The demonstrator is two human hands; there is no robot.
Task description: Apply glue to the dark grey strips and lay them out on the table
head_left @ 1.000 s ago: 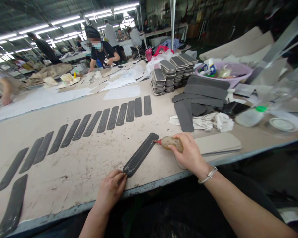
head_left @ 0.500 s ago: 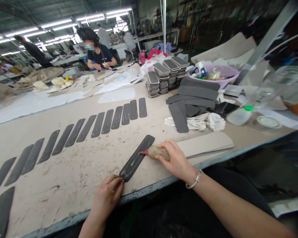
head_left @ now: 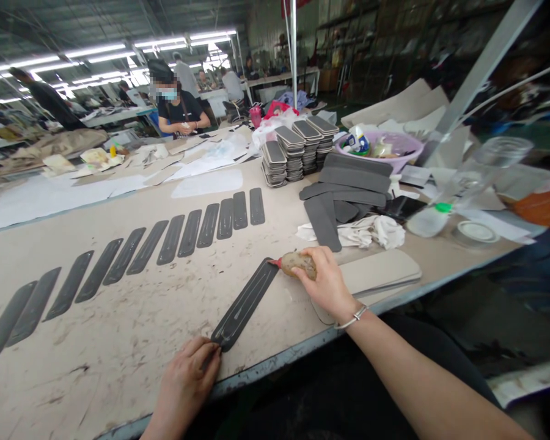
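A long dark grey strip [head_left: 245, 305] lies slanted near the table's front edge, with thin glossy lines on its face. My left hand [head_left: 190, 373] pinches its near end between thumb and fingers. My right hand [head_left: 327, 281] is wrapped round a brownish squeeze bottle [head_left: 297, 264], whose red nozzle touches or hovers just over the strip's far end. To the right, partly behind my right wrist, are stacked pale strips [head_left: 380, 271]. A slanting row of similar dark strips [head_left: 190, 233], with glossy faces, runs across the table to the left.
Behind stand piles of edged grey pieces [head_left: 275, 162], beside loose dark strips [head_left: 352, 177] and a purple basin [head_left: 406, 153]. White cloth [head_left: 385, 232], a green-capped bottle [head_left: 428, 221] and a round container [head_left: 476, 233] lie right. A masked person [head_left: 181, 113] is across the table.
The bottle's nozzle has moved from the middle of the strip to its far end. My left hand still holds the near end. The camera view has shifted slightly.
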